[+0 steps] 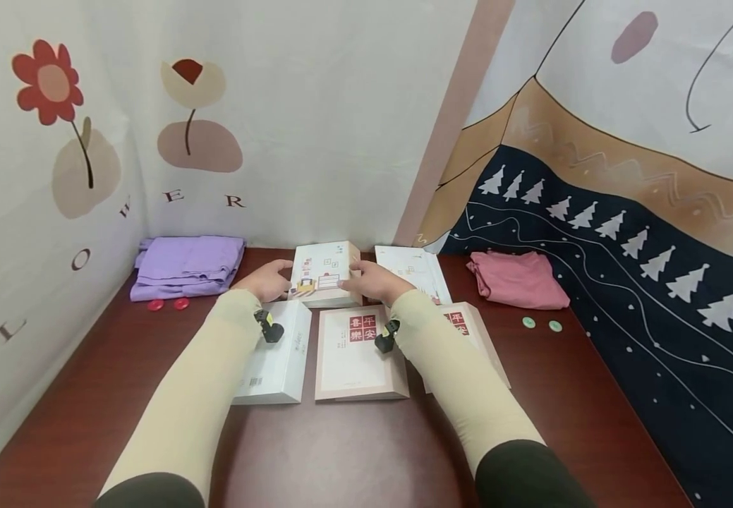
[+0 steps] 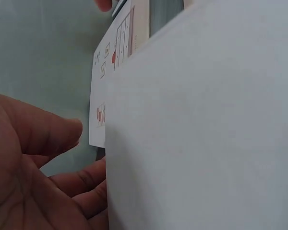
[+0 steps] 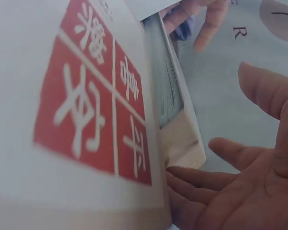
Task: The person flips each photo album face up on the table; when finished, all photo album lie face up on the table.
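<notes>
A thick white book (image 1: 334, 255) with small printed drawings lies at the back middle of the table, between both hands. My left hand (image 1: 267, 281) is at its left edge, the thumb and fingers spread apart in the left wrist view. At the book's right edge is my right hand (image 1: 375, 281); its fingers (image 3: 240, 153) are loosely extended in the right wrist view. Nearer me lie a plain white book (image 1: 283, 353) under the left wrist and a book with red character squares (image 1: 347, 363) beside the right wrist.
Another red-square book (image 1: 477, 331) lies partly under the right forearm. A white booklet (image 1: 407, 262) is behind the right hand. Folded purple cloth (image 1: 188, 264) and red buttons (image 1: 180, 303) sit left; folded pink cloth (image 1: 518, 279) and green buttons (image 1: 554, 326) sit right.
</notes>
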`<state>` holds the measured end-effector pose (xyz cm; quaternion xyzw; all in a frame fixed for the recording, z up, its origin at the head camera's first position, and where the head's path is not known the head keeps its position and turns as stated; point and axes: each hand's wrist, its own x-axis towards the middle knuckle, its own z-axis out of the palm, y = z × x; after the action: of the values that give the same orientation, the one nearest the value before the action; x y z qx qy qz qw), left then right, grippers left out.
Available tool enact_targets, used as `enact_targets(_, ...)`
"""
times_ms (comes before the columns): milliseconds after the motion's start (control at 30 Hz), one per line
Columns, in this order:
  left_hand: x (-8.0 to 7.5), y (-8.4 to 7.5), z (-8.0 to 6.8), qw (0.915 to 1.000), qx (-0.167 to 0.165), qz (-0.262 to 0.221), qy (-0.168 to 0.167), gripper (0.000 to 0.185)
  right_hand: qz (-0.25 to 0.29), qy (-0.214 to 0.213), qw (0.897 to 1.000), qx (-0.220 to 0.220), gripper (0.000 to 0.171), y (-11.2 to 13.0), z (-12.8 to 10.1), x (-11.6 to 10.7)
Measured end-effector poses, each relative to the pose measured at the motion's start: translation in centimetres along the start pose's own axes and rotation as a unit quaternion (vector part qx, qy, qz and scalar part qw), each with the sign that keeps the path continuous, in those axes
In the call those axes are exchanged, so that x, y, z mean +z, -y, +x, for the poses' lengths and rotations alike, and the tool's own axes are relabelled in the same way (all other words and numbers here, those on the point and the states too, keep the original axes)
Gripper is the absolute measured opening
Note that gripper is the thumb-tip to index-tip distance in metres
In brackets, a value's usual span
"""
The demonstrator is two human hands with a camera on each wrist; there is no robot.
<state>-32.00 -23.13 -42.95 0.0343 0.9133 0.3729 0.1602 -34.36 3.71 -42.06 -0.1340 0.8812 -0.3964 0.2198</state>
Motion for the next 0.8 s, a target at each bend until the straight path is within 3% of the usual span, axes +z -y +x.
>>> enact_targets(200, 0.3, -0.9, -0.2, 0.9997, -0.017, -0.015, 0.014, 0.075, 0.061, 0.012, 0.998, 0.031, 0.078, 0.6, 0.2, 0.3)
enact_targets(367, 0.4, -0.8, 0.7, 0.9998, -0.012, 0.01, 0.008, 0.082, 0.109, 0.011, 0.993, 0.044, 0.074, 0.5, 0.5, 0.5)
enact_targets(633, 0.5, -0.2, 1.4, 0.999, -0.039, -0.007, 0.021, 0.087, 0.089, -0.01, 0.995, 0.044, 0.067, 0.2, 0.9, 0.9)
enact_targets(800, 0.5, -0.4, 1.4, 0.9992, -0.037, 0.002, 0.016, 0.085, 0.086, -0.019, 0.995, 0.045, 0.067, 0.4, 0.8, 1.1)
